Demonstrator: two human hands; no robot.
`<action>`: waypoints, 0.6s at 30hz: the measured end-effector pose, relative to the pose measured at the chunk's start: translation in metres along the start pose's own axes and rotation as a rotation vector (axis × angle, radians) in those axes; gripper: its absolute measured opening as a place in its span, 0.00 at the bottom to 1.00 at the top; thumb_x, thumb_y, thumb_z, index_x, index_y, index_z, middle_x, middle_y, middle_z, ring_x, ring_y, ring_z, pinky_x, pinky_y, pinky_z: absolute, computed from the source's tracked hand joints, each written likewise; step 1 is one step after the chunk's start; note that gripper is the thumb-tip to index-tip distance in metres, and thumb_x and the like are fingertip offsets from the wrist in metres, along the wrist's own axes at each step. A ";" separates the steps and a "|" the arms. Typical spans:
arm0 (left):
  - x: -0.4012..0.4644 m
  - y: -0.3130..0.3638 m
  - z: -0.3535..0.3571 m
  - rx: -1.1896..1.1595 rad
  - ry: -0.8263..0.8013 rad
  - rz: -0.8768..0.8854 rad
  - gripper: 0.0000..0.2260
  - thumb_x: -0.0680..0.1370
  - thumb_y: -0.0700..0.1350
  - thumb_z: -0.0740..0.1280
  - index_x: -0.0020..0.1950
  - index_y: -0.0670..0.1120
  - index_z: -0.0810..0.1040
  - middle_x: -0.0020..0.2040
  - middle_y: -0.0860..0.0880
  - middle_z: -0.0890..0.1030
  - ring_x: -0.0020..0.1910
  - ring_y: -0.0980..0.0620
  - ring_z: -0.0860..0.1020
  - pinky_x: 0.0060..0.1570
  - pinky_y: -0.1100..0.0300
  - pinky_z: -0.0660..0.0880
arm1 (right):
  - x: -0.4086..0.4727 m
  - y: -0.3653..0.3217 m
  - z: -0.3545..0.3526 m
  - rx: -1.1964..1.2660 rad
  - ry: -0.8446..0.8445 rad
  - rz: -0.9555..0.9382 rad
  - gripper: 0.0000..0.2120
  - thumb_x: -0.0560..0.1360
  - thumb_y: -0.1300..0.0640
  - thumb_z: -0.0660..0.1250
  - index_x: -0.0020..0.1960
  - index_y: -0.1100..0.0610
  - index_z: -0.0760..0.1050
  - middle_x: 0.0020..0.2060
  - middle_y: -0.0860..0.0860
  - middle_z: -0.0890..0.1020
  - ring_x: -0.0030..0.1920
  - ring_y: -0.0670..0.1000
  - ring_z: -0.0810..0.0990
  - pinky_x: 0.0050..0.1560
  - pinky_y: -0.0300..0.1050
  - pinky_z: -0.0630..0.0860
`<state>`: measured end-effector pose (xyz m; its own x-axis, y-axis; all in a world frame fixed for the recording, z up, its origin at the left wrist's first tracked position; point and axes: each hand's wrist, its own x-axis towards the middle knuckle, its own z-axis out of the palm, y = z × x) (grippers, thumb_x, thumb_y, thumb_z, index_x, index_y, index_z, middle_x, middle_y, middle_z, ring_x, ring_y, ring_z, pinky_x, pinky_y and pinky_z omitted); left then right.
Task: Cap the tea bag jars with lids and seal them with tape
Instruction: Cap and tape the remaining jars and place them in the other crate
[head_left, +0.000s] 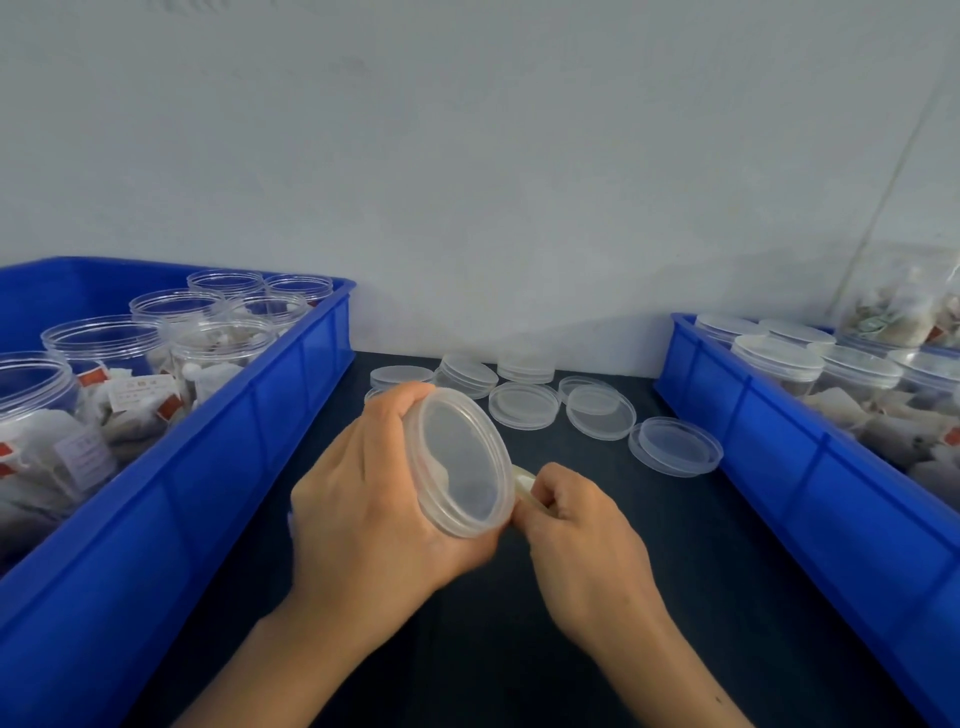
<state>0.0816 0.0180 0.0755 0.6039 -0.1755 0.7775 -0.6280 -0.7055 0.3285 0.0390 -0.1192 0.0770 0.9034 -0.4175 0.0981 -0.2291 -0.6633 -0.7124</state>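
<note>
My left hand (363, 499) grips a clear plastic jar (460, 462) tipped on its side, its lid facing the camera. My right hand (576, 525) pinches a small roll of clear tape (523, 480) against the lid's right edge. Several loose clear lids (524, 405) lie on the dark table behind my hands. Open jars of tea bags (218, 353) stand in the blue bin (249, 447) on the left. Capped jars (779, 358) sit in the blue bin (779, 467) on the right.
A clear bag of tea bags (904, 306) leans at the back right, over the right bin. A pale wall closes off the back. The dark tabletop (519, 649) runs between the two bins.
</note>
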 end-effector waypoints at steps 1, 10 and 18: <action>0.000 0.000 0.001 0.012 -0.001 0.013 0.41 0.55 0.62 0.77 0.61 0.41 0.74 0.50 0.49 0.82 0.44 0.50 0.82 0.40 0.65 0.68 | 0.001 0.001 0.000 -0.002 -0.003 0.003 0.10 0.76 0.51 0.60 0.40 0.55 0.67 0.32 0.48 0.72 0.34 0.50 0.68 0.33 0.44 0.63; 0.003 -0.001 0.003 0.022 0.013 0.074 0.41 0.56 0.62 0.77 0.62 0.42 0.70 0.52 0.49 0.81 0.46 0.50 0.82 0.41 0.63 0.71 | 0.006 0.000 -0.002 -0.023 0.023 0.016 0.11 0.77 0.50 0.60 0.38 0.54 0.65 0.31 0.47 0.71 0.33 0.50 0.67 0.32 0.44 0.62; 0.001 0.001 0.001 0.024 0.016 0.098 0.39 0.59 0.63 0.74 0.63 0.43 0.72 0.54 0.49 0.81 0.48 0.50 0.82 0.40 0.58 0.76 | 0.010 0.003 -0.005 -0.013 -0.011 0.043 0.11 0.76 0.52 0.60 0.37 0.54 0.66 0.30 0.48 0.71 0.33 0.50 0.67 0.33 0.45 0.62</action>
<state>0.0819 0.0161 0.0761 0.5319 -0.2340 0.8138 -0.6720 -0.7014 0.2376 0.0452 -0.1282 0.0798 0.8964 -0.4392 0.0597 -0.2728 -0.6528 -0.7067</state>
